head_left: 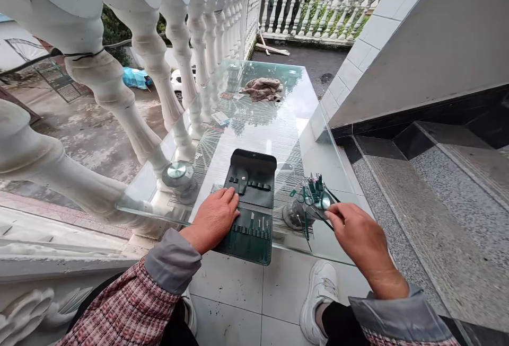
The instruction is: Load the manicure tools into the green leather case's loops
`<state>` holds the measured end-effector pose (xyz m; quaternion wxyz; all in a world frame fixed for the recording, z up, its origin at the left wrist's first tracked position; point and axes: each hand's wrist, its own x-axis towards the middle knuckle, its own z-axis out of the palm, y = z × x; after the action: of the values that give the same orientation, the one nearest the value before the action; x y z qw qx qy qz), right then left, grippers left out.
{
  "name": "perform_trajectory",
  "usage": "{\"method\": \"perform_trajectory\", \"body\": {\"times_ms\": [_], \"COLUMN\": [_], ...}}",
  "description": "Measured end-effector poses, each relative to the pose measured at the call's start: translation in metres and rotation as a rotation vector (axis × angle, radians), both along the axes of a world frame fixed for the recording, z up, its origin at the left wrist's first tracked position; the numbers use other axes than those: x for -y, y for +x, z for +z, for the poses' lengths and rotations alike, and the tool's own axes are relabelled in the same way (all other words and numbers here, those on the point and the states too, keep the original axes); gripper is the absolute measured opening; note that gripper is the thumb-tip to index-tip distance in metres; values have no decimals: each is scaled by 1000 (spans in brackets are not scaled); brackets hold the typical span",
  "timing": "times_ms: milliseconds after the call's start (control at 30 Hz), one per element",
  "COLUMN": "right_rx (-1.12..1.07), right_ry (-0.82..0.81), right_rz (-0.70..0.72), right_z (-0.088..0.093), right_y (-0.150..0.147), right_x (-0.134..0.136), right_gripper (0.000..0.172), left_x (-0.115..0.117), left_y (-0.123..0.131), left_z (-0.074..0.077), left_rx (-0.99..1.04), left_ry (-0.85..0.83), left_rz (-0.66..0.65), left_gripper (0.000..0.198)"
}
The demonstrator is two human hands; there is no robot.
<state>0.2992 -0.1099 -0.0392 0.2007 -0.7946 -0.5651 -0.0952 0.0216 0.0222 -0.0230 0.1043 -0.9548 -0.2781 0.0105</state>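
Observation:
A dark green tool case (pixel 251 205) lies open on the near end of a glass table (pixel 262 123), with a few small tools in its lower loops. My left hand (pixel 212 219) rests flat on the case's left edge, fingers stretched out. To the right lies a loose pile of green-handled manicure tools (pixel 313 193), scissors among them. My right hand (pixel 356 234) reaches into that pile, fingers pinched on a thin dark tool (pixel 325 222) at its near edge.
A white stone balustrade (pixel 159 65) runs along the table's left side. A crumpled brown cloth (pixel 262 89) and a small card (pixel 220 118) lie farther up the glass. A tiled wall and granite step (pixel 417 176) rise to the right. My white shoe (pixel 320 293) shows below.

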Motion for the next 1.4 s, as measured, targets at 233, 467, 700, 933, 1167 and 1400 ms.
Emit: {"method": "perform_trajectory", "body": {"times_ms": [233,467,700,933,1167,1400], "right_rx": [-18,10,14,61,205,203], "right_ry": [-113,-1,-16,13,38,123], "right_rz": [29,104,127,227,336,426], "right_z": [-15,-12,-18,-26,-29,-33], "right_y": [4,-14,-22,-7,-9,-13], "right_x": [10,6,4,21,37,54], "right_gripper": [31,30,31,28,31,31], "left_x": [0,1,0,3,3,2], "left_y": [1,2,0,-1,-1,-1], "left_z": [2,2,-3,-2,0,3], "left_rx": [5,7,17,59,41,39], "left_ry": [-23,-31,-29,-82,-101,-133], "left_rz": [23,24,23,60,57,75], "left_gripper": [31,31,33,30,29,27]}}
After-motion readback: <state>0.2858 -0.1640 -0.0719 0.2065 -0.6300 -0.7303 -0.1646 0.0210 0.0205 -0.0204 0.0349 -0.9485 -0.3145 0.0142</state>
